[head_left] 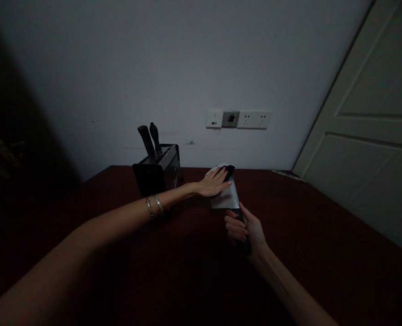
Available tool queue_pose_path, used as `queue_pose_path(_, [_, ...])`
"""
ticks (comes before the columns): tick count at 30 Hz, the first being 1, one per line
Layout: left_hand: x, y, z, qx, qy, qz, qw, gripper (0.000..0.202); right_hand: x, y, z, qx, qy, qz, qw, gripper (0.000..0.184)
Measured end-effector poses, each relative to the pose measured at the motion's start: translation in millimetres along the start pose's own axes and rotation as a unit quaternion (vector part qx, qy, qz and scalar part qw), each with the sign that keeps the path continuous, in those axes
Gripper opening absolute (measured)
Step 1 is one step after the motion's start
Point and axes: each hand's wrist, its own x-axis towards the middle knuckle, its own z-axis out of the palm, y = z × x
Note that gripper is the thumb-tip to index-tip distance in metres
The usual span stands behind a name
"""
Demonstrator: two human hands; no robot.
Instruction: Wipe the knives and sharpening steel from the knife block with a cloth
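My right hand point(246, 228) is wrapped round the black handle of a cleaver point(230, 199), whose broad, shiny blade points away from me. Over the far part of the blade lies my left hand point(212, 182), flat, with its fingers stretched out and spread. Beneath those fingers is a black and white piece, perhaps a cloth point(230, 170); the hand hides most of it. To the left, a dark knife block point(163, 167) holds a knife with a thick dark handle point(146, 139) and another tool with a slimmer dark handle point(155, 136).
The dark red table point(194, 253) reaches to a pale wall point(173, 68). Sockets point(254, 120) and a grey switch plate point(230, 119) sit on the wall. At the right stands a white panelled door point(364, 149); a thin strip point(289, 175) lies at the table's back right edge.
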Motion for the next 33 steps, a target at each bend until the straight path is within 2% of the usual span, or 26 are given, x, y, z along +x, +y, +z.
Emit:
queue_pose_path(5, [-37.1, 23.8, 7.2, 0.001, -0.014, 0.043, 0.999, 0.078, 2.0, -2.8, -2.9, -0.019, 0.000, -0.006, 1.000, 0.036])
queue_pose_path(9, [-66.5, 45.7, 10.8, -0.002, -0.031, 0.109, 0.994, 0.076, 1.8, -5.9, -4.6, -0.041, 0.031, -0.017, 0.999, 0.037])
queue_pose_path(14, [-79.7, 55.8, 8.0, -0.001, -0.045, 0.144, 0.989, 0.075, 0.0, -7.6, -3.8, -0.063, 0.042, -0.024, 0.997, 0.037])
queue_pose_path(18, [-70.0, 50.2, 1.9, -0.003, -0.036, 0.137, 0.990, 0.075, 0.5, -8.0, -0.1, -0.057, 0.018, -0.023, 0.998, 0.039])
queue_pose_path(22, [-48.2, 41.8, -6.3, -0.005, -0.020, 0.109, 0.994, 0.076, 0.5, -7.2, 3.7, -0.050, -0.015, -0.015, 0.999, 0.042])
queue_pose_path(33, [19.9, 11.0, -23.9, 0.025, 0.029, 0.018, 0.999, 0.077, -1.1, -3.8, 10.1, -0.012, -0.012, -0.007, 1.000, 0.052])
